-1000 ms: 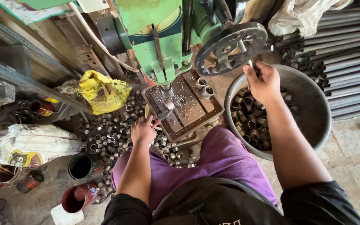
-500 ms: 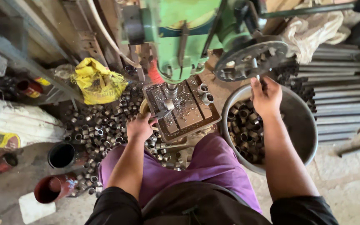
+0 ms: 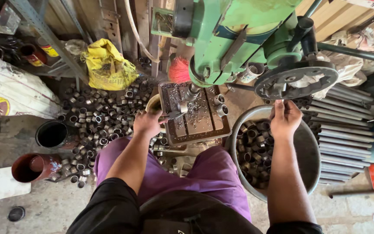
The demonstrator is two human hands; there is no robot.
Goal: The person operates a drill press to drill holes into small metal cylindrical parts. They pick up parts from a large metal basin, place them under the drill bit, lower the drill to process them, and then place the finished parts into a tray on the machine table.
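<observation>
Red-brown can (image 3: 34, 167) and black pot (image 3: 52, 134) on floor at left, both apparently hollow. Heap of short metal sleeves (image 3: 96, 121) just beside. Left hand (image 3: 149, 123) closed on piece at drill-press plate (image 3: 195, 117), under green drill press (image 3: 239, 39). Right hand (image 3: 285, 119) curled, fingers touching spoked handwheel (image 3: 295, 80), above grey basin (image 3: 308, 151) holding more sleeves. Steel rods (image 3: 347, 130) stacked at right.

concrete floor (image 3: 48, 208) strewn with short metal rings (image 3: 96, 125), a basin (image 3: 310, 151).
</observation>
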